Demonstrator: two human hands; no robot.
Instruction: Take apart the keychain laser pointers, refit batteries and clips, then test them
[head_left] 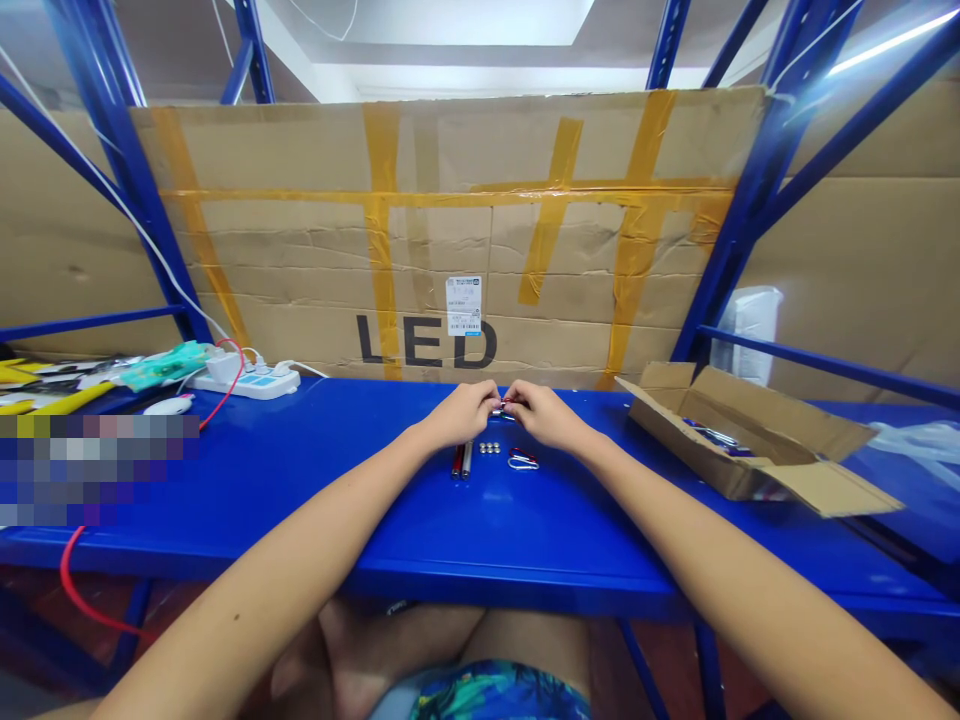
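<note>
Pinching a small, glossy red-and-silver piece (505,404) between closed fingertips, the person's left hand (466,412) and right hand (546,412) nearly meet at the far middle of the blue table (322,490); exact shape hidden. Nearer: slim red tube (457,462) and silver tube (468,461) side by side, shiny discs (490,449), carabiners (523,461) to the right.

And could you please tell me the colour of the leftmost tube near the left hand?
The leftmost tube is mostly red, as the head view shows.

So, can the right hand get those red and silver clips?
Probably yes: the clips lie close to the right hand with nothing seen between, but it seems busy pinching a small shiny piece.
</note>
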